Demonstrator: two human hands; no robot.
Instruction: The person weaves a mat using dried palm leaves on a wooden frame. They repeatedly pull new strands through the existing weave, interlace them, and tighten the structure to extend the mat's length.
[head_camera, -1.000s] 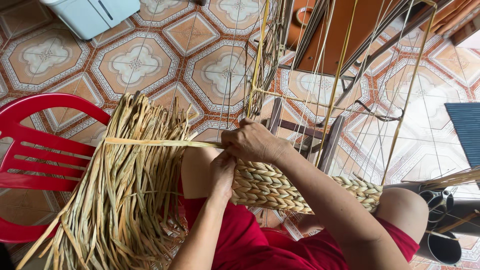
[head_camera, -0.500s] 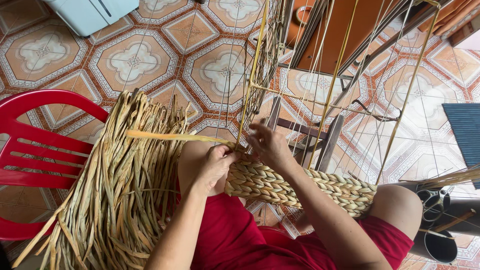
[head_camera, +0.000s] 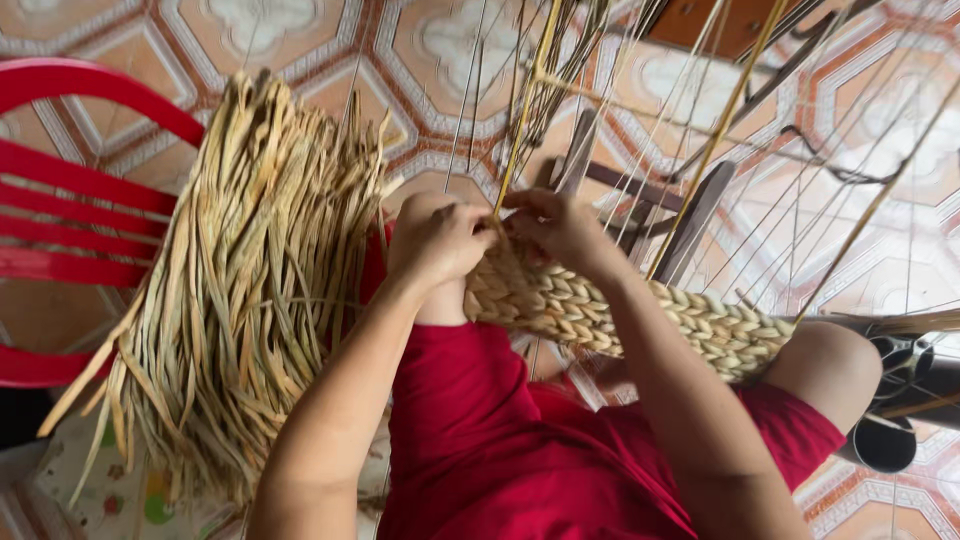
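A: Hands first. We see the left hand (head_camera: 440, 240) balled tight at the near end of the woven band (head_camera: 640, 312), fingers curled in on the weave and strands there. What exactly sits inside the fist we can't tell.

B: Agreed. Right hand (head_camera: 560, 228) at 3 o'clock of the left, touching it, fingers pinched shut on the strands at the band's top edge, right where a yellow upright cane (head_camera: 522, 120) comes down.

A: Band location?

B: It lies across the lap, running from the hands toward 4 o'clock, over the knee in red shorts (head_camera: 600, 450).

A: At 9 o'clock of the hands we have a loose bundle of dried flat leaves (head_camera: 250, 290), draped over the red plastic chair (head_camera: 70, 180).

B: At 12 to 2 o'clock, thin canes and strings fan up over the patterned tile floor (head_camera: 420, 50). Dark tubes (head_camera: 890, 420) at 4 o'clock, beside the knee.
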